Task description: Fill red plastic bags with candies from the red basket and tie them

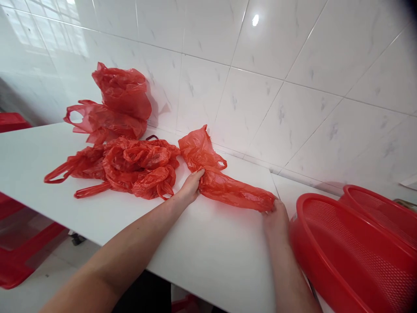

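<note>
A red plastic bag (228, 187) lies stretched out on the white table (208, 252), its upper part crumpled against the wall. My left hand (190, 187) presses on the bag's left side with fingers closed over the plastic. My right hand (275, 219) grips the bag's right end, fingers curled on it. A heap of several crumpled red plastic bags (130, 167) lies just left of my left hand, and more red bags (114, 104) are piled behind it against the wall.
Two red perforated plastic baskets (352, 256) stand at the right, close to my right hand. The white tiled wall (276, 87) runs behind the table. Red plastic stools (19, 248) stand on the floor to the left, below the table's edge.
</note>
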`<state>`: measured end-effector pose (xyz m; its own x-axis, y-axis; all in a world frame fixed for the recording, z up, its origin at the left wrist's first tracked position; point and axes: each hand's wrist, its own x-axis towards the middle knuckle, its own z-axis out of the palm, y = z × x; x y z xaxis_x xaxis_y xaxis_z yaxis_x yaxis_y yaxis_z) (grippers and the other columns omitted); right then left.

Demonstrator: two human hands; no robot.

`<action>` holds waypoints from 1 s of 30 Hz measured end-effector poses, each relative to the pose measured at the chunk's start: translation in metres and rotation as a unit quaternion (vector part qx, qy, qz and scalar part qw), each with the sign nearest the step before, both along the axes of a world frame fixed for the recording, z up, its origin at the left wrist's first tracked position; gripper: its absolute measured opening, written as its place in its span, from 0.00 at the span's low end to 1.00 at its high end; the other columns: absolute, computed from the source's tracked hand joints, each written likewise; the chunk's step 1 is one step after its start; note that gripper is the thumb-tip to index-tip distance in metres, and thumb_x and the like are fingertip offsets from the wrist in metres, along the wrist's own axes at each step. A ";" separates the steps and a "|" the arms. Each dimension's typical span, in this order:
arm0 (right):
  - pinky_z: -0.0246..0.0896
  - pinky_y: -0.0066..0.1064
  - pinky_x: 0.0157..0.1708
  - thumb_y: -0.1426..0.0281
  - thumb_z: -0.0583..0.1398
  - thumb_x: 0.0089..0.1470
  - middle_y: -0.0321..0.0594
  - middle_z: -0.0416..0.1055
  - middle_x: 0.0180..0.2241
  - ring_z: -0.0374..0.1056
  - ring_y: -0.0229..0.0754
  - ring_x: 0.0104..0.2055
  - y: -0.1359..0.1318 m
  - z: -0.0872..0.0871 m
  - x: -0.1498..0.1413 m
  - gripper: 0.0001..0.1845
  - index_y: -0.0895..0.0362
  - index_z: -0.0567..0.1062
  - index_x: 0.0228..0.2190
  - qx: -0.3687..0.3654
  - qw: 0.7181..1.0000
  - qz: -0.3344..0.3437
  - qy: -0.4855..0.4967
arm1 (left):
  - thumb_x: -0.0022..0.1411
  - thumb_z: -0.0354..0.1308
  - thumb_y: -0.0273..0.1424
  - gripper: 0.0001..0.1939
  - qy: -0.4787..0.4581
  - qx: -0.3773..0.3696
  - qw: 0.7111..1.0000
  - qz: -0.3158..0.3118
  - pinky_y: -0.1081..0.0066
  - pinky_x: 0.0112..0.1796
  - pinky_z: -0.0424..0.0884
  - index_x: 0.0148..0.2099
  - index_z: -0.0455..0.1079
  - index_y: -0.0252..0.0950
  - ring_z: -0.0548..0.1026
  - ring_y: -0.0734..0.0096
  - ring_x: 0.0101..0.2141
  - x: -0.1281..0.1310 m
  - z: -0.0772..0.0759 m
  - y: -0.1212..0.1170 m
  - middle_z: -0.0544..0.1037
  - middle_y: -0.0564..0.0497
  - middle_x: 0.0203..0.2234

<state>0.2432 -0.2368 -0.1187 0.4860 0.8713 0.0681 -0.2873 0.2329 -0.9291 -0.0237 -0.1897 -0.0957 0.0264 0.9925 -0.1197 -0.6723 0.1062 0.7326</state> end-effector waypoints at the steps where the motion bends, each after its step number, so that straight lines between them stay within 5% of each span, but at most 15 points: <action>1: 0.65 0.30 0.37 0.62 0.60 0.46 0.36 0.70 0.43 0.67 0.40 0.43 -0.003 0.002 -0.005 0.19 0.51 0.72 0.42 -0.005 0.996 -0.045 -0.081 | 0.56 0.58 0.35 0.08 -0.001 -0.006 1.000 -0.003 0.71 0.33 0.72 0.36 0.69 0.36 0.77 0.69 0.32 0.001 -0.002 0.000 0.77 0.50 0.30; 3: 0.61 0.34 0.45 0.62 0.60 0.48 0.40 0.65 0.49 0.62 0.44 0.50 -0.010 0.009 -0.018 0.24 0.51 0.68 0.49 0.006 0.955 -0.135 -0.264 | 0.57 0.57 0.36 0.09 -0.003 -0.015 1.000 -0.007 0.72 0.33 0.72 0.37 0.69 0.37 0.77 0.69 0.32 0.003 -0.005 -0.001 0.77 0.50 0.30; 6: 0.54 0.44 0.51 0.65 0.59 0.50 0.48 0.63 0.49 0.58 0.51 0.53 -0.022 0.020 -0.041 0.25 0.57 0.66 0.50 0.110 0.844 -0.202 -0.485 | 0.58 0.57 0.38 0.10 0.007 -0.036 0.999 -0.015 0.72 0.31 0.71 0.37 0.69 0.36 0.76 0.69 0.31 0.007 -0.007 -0.004 0.77 0.49 0.30; 9: 0.56 0.46 0.48 0.70 0.59 0.50 0.48 0.65 0.44 0.61 0.51 0.48 -0.032 0.028 -0.061 0.16 0.57 0.70 0.43 0.212 0.729 -0.216 -0.614 | 0.58 0.56 0.39 0.12 0.012 -0.053 0.998 -0.030 0.71 0.32 0.71 0.37 0.69 0.35 0.77 0.68 0.31 0.013 -0.006 -0.009 0.78 0.48 0.31; 12: 0.57 0.44 0.47 0.75 0.59 0.49 0.44 0.67 0.40 0.65 0.47 0.44 -0.039 0.029 -0.078 0.11 0.55 0.71 0.37 0.268 0.656 -0.195 -0.678 | 0.59 0.55 0.39 0.13 0.018 -0.056 0.997 -0.044 0.69 0.35 0.72 0.38 0.70 0.34 0.77 0.65 0.35 0.019 -0.003 -0.014 0.78 0.45 0.34; 18: 0.53 0.45 0.53 0.78 0.56 0.50 0.39 0.71 0.35 0.68 0.42 0.40 -0.042 0.024 -0.089 0.12 0.54 0.70 0.37 0.285 0.636 -0.136 -0.704 | 0.60 0.55 0.39 0.14 0.021 -0.068 0.997 -0.039 0.67 0.36 0.72 0.38 0.71 0.33 0.77 0.64 0.35 0.022 0.001 -0.019 0.78 0.44 0.35; 26: 0.44 0.61 0.53 0.74 0.56 0.51 0.49 0.68 0.47 0.57 0.60 0.56 -0.035 0.032 -0.071 0.17 0.56 0.70 0.45 0.236 0.634 -0.244 -0.695 | 0.59 0.55 0.41 0.15 -0.009 -0.076 0.997 -0.034 0.67 0.37 0.73 0.39 0.71 0.34 0.77 0.65 0.36 0.019 -0.006 -0.011 0.78 0.45 0.37; 30: 0.52 0.51 0.53 0.77 0.55 0.52 0.46 0.70 0.44 0.64 0.51 0.51 -0.046 0.026 -0.091 0.16 0.55 0.71 0.44 0.286 0.644 -0.122 -0.699 | 0.60 0.54 0.39 0.14 -0.020 -0.071 0.997 -0.022 0.68 0.36 0.73 0.37 0.71 0.33 0.77 0.66 0.34 0.021 -0.004 -0.013 0.78 0.44 0.35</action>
<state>0.1522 -0.2832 -0.0929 -0.2802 0.4186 0.8638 0.8470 0.5314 0.0172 -0.0028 -0.2032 -0.0995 0.0765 0.9635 -0.2566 -0.6927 0.2365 0.6814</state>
